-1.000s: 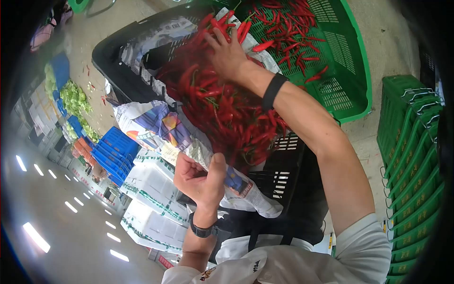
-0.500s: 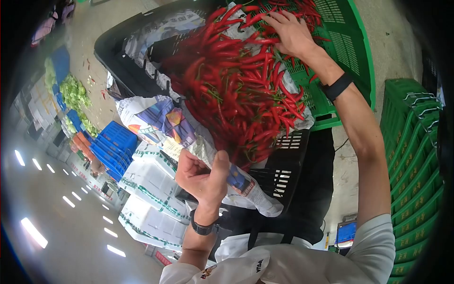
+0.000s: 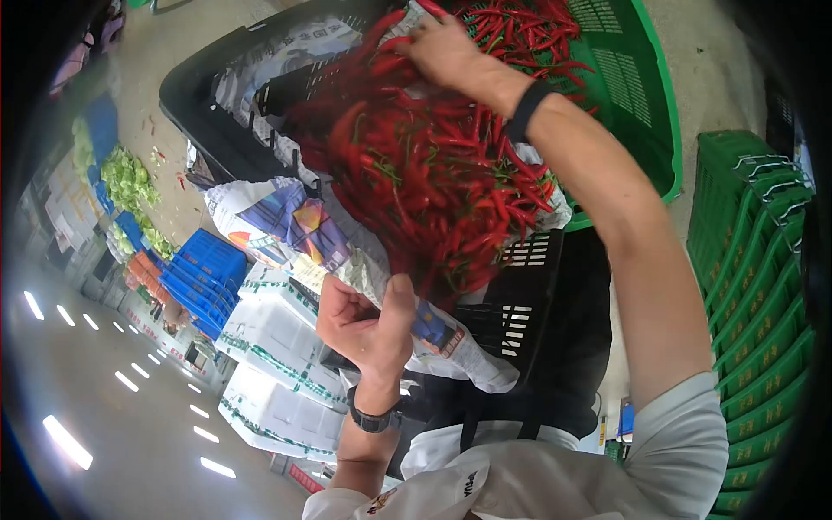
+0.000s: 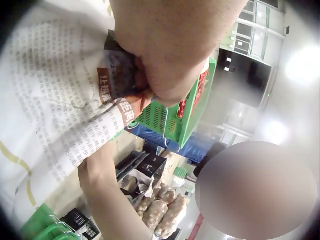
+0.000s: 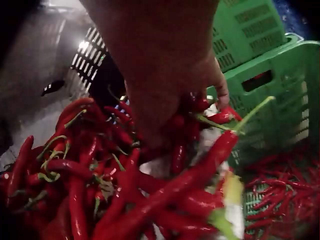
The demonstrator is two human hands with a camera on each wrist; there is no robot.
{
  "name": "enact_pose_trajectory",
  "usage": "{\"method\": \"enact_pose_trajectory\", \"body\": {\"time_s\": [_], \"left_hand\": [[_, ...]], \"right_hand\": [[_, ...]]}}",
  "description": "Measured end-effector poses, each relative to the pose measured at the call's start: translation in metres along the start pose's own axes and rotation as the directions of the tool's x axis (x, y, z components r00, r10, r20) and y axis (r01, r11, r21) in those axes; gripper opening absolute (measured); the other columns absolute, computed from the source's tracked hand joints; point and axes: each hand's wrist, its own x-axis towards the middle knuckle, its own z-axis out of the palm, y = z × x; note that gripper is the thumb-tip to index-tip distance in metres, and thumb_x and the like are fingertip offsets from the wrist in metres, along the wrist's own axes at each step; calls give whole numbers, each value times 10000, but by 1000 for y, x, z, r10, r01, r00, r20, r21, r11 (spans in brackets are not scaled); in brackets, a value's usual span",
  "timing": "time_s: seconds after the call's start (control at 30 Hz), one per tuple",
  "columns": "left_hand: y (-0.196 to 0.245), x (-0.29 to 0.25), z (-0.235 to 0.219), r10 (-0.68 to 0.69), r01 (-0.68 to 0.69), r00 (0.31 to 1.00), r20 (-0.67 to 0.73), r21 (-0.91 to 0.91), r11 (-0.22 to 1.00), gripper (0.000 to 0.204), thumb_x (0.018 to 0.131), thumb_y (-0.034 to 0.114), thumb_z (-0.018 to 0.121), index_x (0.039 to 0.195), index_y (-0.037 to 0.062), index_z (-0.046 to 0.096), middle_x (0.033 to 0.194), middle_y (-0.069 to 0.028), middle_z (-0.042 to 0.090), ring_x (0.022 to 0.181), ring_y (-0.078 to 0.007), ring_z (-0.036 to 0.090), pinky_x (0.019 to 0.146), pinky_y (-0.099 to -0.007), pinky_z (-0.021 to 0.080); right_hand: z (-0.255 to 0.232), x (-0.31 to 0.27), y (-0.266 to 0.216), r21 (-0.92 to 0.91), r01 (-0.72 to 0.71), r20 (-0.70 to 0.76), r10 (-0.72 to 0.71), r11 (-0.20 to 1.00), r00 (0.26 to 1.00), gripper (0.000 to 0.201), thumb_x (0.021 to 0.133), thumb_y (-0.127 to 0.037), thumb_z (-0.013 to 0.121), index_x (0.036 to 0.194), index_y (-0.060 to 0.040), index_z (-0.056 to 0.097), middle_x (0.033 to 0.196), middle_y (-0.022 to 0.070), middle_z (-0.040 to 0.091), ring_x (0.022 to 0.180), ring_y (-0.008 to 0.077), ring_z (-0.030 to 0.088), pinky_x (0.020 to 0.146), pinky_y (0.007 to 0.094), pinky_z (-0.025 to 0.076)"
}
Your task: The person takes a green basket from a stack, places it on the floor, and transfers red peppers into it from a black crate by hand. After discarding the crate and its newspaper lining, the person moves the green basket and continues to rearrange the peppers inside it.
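My left hand grips the near edge of a sheet of newspaper lining a black crate. In the left wrist view the printed newspaper hangs from that hand. A heap of red chili peppers with green stems lies on the newspaper. At the far end of the heap, my right hand reaches down with bent fingers among the peppers. The right wrist view has the right hand over chili peppers, some between thumb and fingers; the thumb tip is hidden.
A green crate holding more red chilies stands against the black crate's far side. Stacked green crates are at the right. White foam boxes and blue crates stand left, with leafy greens beyond on the floor.
My right hand went from the heap out over the green crate, then came back left to the heap's far end. My left hand keeps its hold on the newspaper.
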Motion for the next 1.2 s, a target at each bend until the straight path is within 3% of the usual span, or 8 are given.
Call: {"method": "enact_pose_trajectory", "body": {"time_s": [0.27,0.37,0.43,0.57,0.83,0.97,1.13,1.2], "left_hand": [[3,2,1,-12,11,1000,-25,-9,1000,202,786,67,725,855,21,541,733,1,599,585,-15,499,556,-162,388],[6,4,3,-17,16,999,-34,-35,999,203,785,69,727,868,18,548,746,-9,610,594,-24,516,567,-166,404],[2,3,1,5,-5,1000,-22,-25,1000,207,782,70,727,877,15,552,751,-13,615,599,-26,522,574,-169,412],[5,4,-2,-45,45,999,1,-23,999,219,772,70,725,902,4,561,759,-19,622,613,-33,536,592,-176,427],[2,3,0,-50,50,999,-13,-23,998,270,764,112,738,955,20,571,743,4,587,587,-45,517,551,-193,409],[3,4,-1,-44,43,999,-7,-27,999,209,781,71,709,914,-5,566,772,-18,615,613,-32,521,592,-174,409],[4,4,1,-42,42,999,-5,-28,999,215,786,73,708,922,-6,562,767,-23,616,604,-38,528,585,-174,409],[4,5,3,-37,36,999,-15,-36,999,217,786,73,710,921,-4,558,765,-25,616,600,-41,530,581,-173,408]], "right_hand": [[6,-55,90,350,-351,12,371,868,929,509,716,-219,685,1199,-121,559,1129,137,613,1023,316,592,800,438,501],[5,-55,88,630,-348,-149,548,694,823,584,827,-254,667,1355,-181,428,1142,190,598,1109,328,546,917,468,436],[4,-40,68,267,-310,-615,409,912,674,713,763,-169,728,1353,2,366,1188,201,563,977,352,595,842,450,483],[19,2,-24,645,192,-373,85,740,924,722,679,-321,777,1320,-154,489,1242,94,558,1254,300,439,1025,536,353],[35,27,-61,55,42,-51,-39,998,998,961,667,-539,749,1430,-133,328,1329,66,505,1274,265,415,1076,567,219],[34,9,-71,-31,133,149,-127,991,981,571,719,-468,719,1144,-97,629,1218,76,598,1174,272,512,1061,475,274],[36,-4,-64,176,82,-44,-75,981,996,539,697,-359,739,1159,-102,632,1249,108,574,1156,299,518,1042,466,322],[29,-9,-68,744,78,-66,-44,663,997,874,614,-385,788,1376,-134,442,1354,169,478,1233,362,456,1059,484,326]]}}
